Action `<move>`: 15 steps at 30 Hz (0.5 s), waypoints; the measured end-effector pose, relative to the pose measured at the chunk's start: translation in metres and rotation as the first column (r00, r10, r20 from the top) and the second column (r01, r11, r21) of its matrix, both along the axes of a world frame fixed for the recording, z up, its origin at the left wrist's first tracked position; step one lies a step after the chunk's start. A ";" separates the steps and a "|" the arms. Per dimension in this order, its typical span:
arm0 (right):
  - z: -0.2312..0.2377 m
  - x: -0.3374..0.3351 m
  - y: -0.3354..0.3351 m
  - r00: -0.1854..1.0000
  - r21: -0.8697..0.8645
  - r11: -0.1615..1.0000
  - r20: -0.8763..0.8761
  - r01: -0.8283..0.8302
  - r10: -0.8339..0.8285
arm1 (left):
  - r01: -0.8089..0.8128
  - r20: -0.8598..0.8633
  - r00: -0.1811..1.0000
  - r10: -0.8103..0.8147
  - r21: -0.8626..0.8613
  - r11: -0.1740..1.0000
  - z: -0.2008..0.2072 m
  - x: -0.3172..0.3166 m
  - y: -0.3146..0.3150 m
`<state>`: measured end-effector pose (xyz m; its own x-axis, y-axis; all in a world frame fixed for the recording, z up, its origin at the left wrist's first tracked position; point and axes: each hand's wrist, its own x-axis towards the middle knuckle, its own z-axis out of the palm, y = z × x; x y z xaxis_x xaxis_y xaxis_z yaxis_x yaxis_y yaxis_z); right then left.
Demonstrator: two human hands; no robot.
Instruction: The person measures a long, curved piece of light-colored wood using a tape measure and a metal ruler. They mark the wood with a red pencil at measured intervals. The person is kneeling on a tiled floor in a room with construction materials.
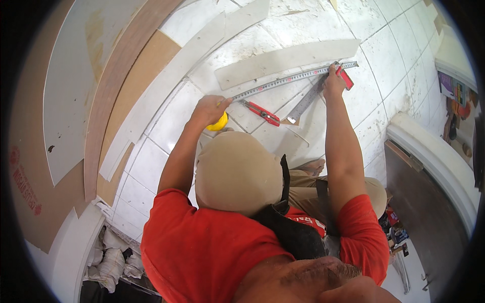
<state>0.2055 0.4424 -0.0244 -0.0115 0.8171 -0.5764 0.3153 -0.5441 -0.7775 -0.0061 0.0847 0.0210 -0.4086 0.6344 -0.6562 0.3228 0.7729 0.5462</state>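
Between my two hands a tape measure's blade point(283, 82) stretches out over the tiles, alongside a pale board strip point(283, 61). My left hand point(208, 110) is closed round the yellow tape case point(219, 122). At the far right, my right hand point(332, 85) pinches the blade near its free end. Beneath that hand lies a try square with a red handle point(346, 79) and a metal blade point(303, 107); whether my fingers also touch it, I cannot tell. A red utility knife point(263, 113) rests on the floor between my hands.
Long pale strips point(166, 81) and brown boards point(139, 70) lie or lean along the left. White floor tiles point(374, 76), dusty in places, extend ahead. A dark door-like panel point(429, 197) and a shelf with goods point(454, 91) stand right. White sacks point(113, 265) sit at lower left.
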 end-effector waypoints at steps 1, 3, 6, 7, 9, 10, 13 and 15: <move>-0.003 -0.002 0.002 1.000 -0.007 1.000 0.001 0.023 -0.023 | -0.004 -0.016 1.000 0.004 0.010 1.000 0.001 0.001 0.002; -0.009 -0.005 0.005 0.998 -0.020 0.997 0.005 0.070 -0.070 | -0.080 0.039 0.996 0.083 -0.070 0.994 0.013 0.002 0.009; -0.017 -0.007 0.010 0.989 -0.031 0.989 -0.018 0.147 -0.148 | -0.152 0.030 0.987 0.156 -0.101 0.983 0.017 0.003 0.009; -0.018 -0.008 0.012 0.990 -0.036 0.990 -0.005 0.139 -0.139 | -0.171 0.012 0.985 0.173 -0.097 0.980 0.017 0.003 0.007; -0.020 -0.007 0.018 0.992 -0.044 0.991 0.024 0.126 -0.125 | -0.199 0.019 0.979 0.203 -0.120 0.973 0.023 0.000 0.006; -0.021 -0.005 0.022 0.994 -0.041 0.994 0.019 0.105 -0.104 | -0.211 0.023 0.976 0.216 -0.130 0.969 0.025 -0.002 0.006; -0.022 -0.002 0.025 0.999 -0.035 0.999 0.022 0.038 -0.037 | -0.161 -0.041 0.987 0.158 -0.088 0.983 0.011 -0.005 0.001; -0.019 -0.003 0.025 0.999 -0.033 0.999 0.052 -0.008 0.009 | -0.184 -0.002 0.983 0.185 -0.118 0.976 0.009 -0.006 0.002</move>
